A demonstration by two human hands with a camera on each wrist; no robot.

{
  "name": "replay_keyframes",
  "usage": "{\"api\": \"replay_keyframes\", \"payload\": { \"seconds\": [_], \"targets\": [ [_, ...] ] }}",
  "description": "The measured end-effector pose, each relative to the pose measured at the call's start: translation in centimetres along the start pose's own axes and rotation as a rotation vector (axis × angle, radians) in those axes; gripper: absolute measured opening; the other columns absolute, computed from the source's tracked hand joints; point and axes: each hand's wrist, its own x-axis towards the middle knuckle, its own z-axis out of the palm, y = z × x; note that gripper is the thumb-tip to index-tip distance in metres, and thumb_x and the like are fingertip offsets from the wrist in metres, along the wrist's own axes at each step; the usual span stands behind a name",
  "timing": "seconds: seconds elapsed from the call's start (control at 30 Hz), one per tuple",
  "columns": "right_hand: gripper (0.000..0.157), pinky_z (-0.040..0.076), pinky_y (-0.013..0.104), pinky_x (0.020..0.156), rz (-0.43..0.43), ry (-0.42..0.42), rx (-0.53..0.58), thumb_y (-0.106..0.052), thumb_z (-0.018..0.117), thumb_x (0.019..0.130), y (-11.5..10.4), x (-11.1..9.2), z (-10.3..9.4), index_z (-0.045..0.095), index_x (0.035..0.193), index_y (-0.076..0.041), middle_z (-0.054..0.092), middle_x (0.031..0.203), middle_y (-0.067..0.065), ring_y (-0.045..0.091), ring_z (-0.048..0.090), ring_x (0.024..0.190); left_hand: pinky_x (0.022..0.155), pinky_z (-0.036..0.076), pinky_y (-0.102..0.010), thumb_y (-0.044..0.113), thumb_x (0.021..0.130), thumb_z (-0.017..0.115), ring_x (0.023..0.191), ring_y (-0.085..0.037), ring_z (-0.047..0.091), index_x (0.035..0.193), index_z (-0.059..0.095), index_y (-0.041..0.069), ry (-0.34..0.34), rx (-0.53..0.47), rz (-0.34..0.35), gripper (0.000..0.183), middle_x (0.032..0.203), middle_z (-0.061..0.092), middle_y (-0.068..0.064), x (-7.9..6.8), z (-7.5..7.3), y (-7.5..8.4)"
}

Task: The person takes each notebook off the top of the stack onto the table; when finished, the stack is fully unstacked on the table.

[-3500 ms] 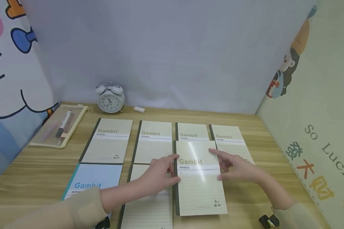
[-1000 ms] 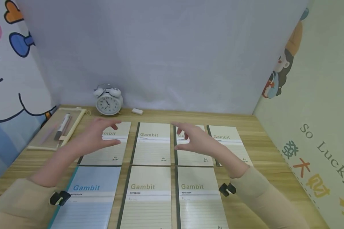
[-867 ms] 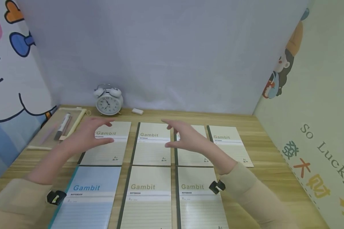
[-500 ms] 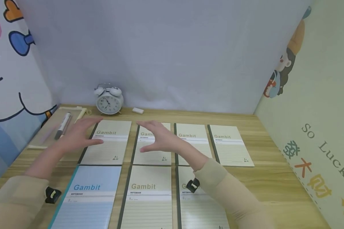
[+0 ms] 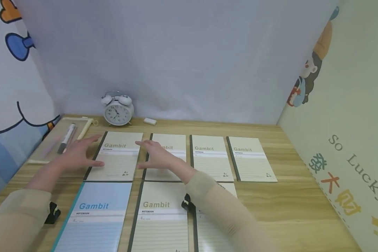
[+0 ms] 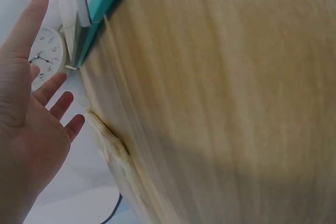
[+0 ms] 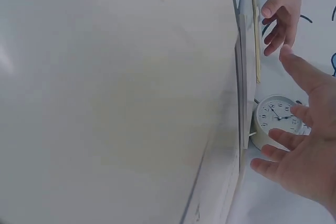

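Note:
Two rows of A5 "Gambit" notebooks lie on the wooden table. My left hand [image 5: 77, 154] is at the left edge of the cream back-left notebook [image 5: 118, 168], thumb and fingers spread. Facing it from the right edge is my right hand [image 5: 157, 155], its fingers apart over the second cream notebook [image 5: 173, 140]. In both wrist views, the left palm [image 6: 34, 135] and the right palm [image 7: 315, 156] hold nothing. Whether any fingertip touches the back-left notebook cannot be told. A blue notebook [image 5: 94, 196] lies in front of it.
Two more cream notebooks, third [image 5: 209, 161] and fourth [image 5: 250, 161], continue the back row. In front lie another cream notebook [image 5: 160, 224] and one partly under my right sleeve [image 5: 226, 210]. A white alarm clock [image 5: 118, 112], an eraser [image 5: 149, 121] and a pencil pouch [image 5: 41, 152] stand behind.
A cream notebook, earlier between both hands, now lies in the front row. Both hands released it and moved left; the right hand crossed from the third notebook to the back-left one.

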Motion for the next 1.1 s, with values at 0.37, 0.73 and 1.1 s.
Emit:
{"api": "replay_keyframes", "payload": {
  "seconds": [0.37, 0.73, 1.1],
  "targets": [
    [0.085, 0.023, 0.033, 0.114, 0.139, -0.095, -0.007, -0.052, 0.066, 0.082, -1.2, 2.4, 2.4, 0.025, 0.151, -0.024, 0.020, 0.155, 0.012, 0.024, 0.018, 0.143, 0.101, 0.026, -0.065, 0.073, 0.064, 0.068, 0.128, -0.053, 0.028, 0.143, 0.023, -0.011, -0.062, 0.008, -0.057, 0.123, 0.141, 0.030, -0.037, 0.1, 1.3, -1.8],
    [0.082, 0.020, 0.037, 0.115, 0.152, -0.097, -0.095, -0.055, 0.063, 0.083, -1.2, 2.4, 2.5, 0.030, 0.149, -0.019, 0.021, 0.155, 0.016, 0.031, 0.014, 0.144, 0.100, 0.022, -0.068, 0.072, 0.066, 0.067, 0.128, -0.056, 0.023, 0.141, 0.033, -0.008, -0.075, 0.007, -0.066, 0.115, 0.142, 0.027, -0.036, 0.3, 1.3, -1.7],
    [0.077, 0.018, 0.038, 0.115, 0.127, -0.119, 0.007, -0.045, 0.067, 0.084, -0.6, 2.4, 2.2, 0.033, 0.148, -0.017, 0.020, 0.155, 0.015, 0.029, 0.012, 0.144, 0.101, 0.022, -0.068, 0.068, 0.065, 0.071, 0.129, -0.056, 0.018, 0.144, 0.026, -0.008, -0.139, -0.088, -0.140, 0.118, 0.144, 0.021, -0.037, 0.3, 0.8, -1.2]
  ]
}}
